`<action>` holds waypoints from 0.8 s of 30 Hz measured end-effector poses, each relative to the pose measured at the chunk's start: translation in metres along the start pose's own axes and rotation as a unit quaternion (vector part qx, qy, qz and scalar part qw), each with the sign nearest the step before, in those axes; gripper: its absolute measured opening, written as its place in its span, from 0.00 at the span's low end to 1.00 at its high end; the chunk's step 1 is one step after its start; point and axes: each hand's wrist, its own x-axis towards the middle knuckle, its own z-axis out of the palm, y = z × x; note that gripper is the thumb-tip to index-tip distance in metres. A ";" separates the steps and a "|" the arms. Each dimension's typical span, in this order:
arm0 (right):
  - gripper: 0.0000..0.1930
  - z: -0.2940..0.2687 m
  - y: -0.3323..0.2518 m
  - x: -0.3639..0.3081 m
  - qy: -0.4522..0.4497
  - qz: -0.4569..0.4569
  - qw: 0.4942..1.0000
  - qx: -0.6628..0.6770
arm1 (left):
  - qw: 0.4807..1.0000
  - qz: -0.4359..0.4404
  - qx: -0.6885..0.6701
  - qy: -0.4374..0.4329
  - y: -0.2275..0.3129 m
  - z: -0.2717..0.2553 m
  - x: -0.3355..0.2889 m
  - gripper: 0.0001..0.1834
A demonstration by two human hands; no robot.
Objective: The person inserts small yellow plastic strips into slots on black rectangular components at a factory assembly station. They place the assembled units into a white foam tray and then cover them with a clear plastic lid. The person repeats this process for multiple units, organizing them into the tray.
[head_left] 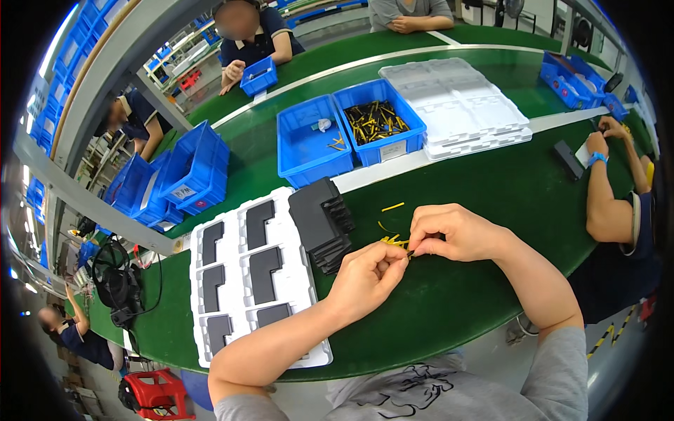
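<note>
Two blue bins [312, 151] [382, 126] sit side by side on the green table [491, 189]. One white tray [253, 274] holds six black L-shaped pieces [263, 270]. One stack of black pieces [323, 224] stands beside it. One yellow stick [392, 207] lies alone. One stack of empty white trays [456, 105] sits farther back.

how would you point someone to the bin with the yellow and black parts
On the green table, look behind the worker's hands to two blue bins side by side. It is the right bin, next to the white trays, heaped with parts, while the left bin is nearly bare.
</note>
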 end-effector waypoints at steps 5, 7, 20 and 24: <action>0.03 0.000 0.001 0.006 -0.005 -0.021 1.000 0.010 | 1.000 -0.016 -0.009 -0.002 -0.012 0.000 0.002 0.04; 0.03 0.000 -0.002 0.005 -0.020 -0.024 0.998 0.048 | 0.999 -0.034 -0.008 -0.004 -0.013 0.000 0.000 0.03; 0.01 -0.002 0.009 0.004 0.114 0.088 0.968 0.204 | 0.997 -0.072 0.023 -0.015 -0.002 0.001 0.002 0.10; 0.05 0.001 0.004 0.005 0.123 0.118 0.966 0.194 | 0.996 -0.068 0.043 -0.030 -0.001 -0.001 0.003 0.13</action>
